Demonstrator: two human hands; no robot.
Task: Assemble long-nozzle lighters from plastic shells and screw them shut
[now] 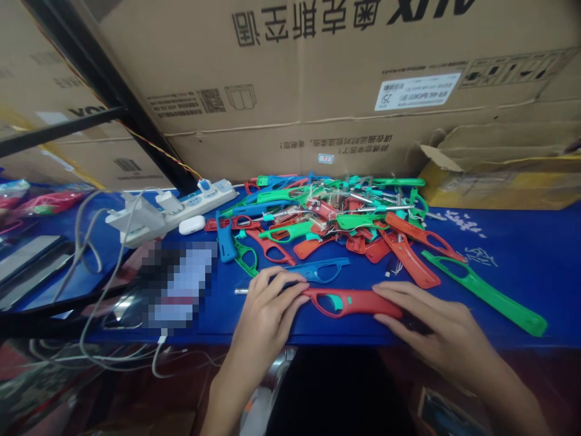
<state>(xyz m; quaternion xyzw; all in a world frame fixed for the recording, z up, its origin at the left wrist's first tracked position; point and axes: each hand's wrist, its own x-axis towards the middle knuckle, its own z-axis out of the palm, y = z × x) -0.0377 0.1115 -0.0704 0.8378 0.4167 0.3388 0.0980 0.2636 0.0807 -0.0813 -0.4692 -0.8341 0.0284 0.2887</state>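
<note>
A red plastic handle shell (351, 301) with a teal trigger lies on the blue table (521, 248) near its front edge. My left hand (267, 309) rests on the shell's left end, fingers curled over it and over a thin metal rod (240, 291) poking out to the left. My right hand (431, 324) presses its fingers along the shell's right end. A blue handle shell (320, 269) lies just behind.
A heap of red, green and blue handle shells with metal rods (336, 215) fills the table's middle. A long green shell (485, 290) lies at the right. A white power strip (181, 206), earbud case (191, 225), cables and a phone sit left. Cardboard boxes (318, 79) stand behind.
</note>
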